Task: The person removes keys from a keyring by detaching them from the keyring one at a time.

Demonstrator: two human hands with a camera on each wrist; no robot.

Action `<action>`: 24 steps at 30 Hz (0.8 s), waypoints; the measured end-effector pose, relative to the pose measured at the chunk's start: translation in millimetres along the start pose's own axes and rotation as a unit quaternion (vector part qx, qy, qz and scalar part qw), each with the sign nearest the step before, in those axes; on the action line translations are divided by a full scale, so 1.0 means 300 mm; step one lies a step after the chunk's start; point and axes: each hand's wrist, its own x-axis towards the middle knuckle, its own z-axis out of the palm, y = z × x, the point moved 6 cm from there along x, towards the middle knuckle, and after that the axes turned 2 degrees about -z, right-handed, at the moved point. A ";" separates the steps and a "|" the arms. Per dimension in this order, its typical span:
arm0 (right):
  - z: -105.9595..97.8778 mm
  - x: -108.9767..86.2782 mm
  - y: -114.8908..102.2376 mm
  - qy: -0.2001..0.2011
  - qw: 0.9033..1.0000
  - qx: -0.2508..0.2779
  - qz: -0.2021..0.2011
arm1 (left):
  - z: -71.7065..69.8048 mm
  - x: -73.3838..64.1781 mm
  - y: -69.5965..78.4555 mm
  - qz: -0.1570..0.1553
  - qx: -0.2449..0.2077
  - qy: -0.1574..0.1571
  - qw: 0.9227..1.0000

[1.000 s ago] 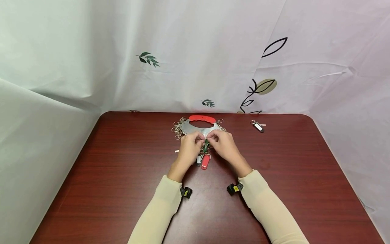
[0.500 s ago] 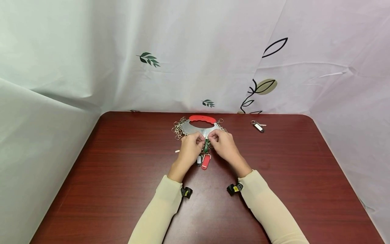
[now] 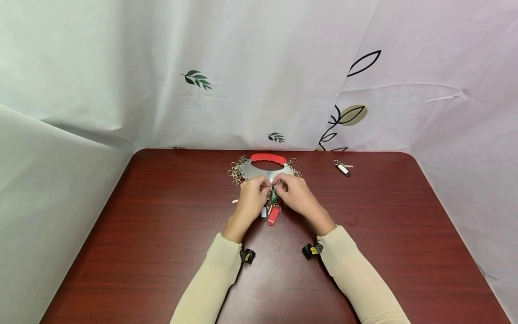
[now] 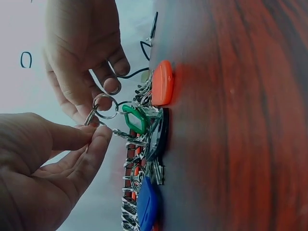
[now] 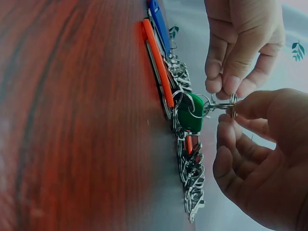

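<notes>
In the head view, my left hand (image 3: 252,193) and right hand (image 3: 296,193) meet at the near edge of a silver plate (image 3: 259,172) with a red handle (image 3: 268,158). Between the fingertips of both hands is a metal key ring (image 5: 233,105), pinched from either side. Linked rings run from it to a green key tag (image 4: 136,119), which hangs below the fingers. A red key tag (image 3: 274,215) and a black one with a white label (image 3: 264,213) lie just nearer. A blue key tag (image 4: 147,204) shows in the left wrist view.
Several small rings and clasps (image 3: 238,171) line the plate's edge. A black key tag with a key (image 3: 343,168) lies at the back right of the brown table (image 3: 162,234). A small pale piece (image 3: 235,201) lies left of my left hand. White curtains surround the table.
My right fingertips have come slightly closer to the left ones. The green key tag has shifted a little beneath them; the plate and the other tags look almost unmoved.
</notes>
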 end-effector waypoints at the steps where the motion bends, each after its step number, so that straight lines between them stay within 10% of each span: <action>1: 0.000 0.000 -0.002 0.000 1.000 -0.005 -0.004 | 0.001 0.000 0.000 -0.001 0.000 -0.002 1.000; 24: -0.023 -0.016 -0.036 0.045 0.997 -0.060 -0.026 | 0.011 0.000 0.002 0.006 0.007 -0.021 1.000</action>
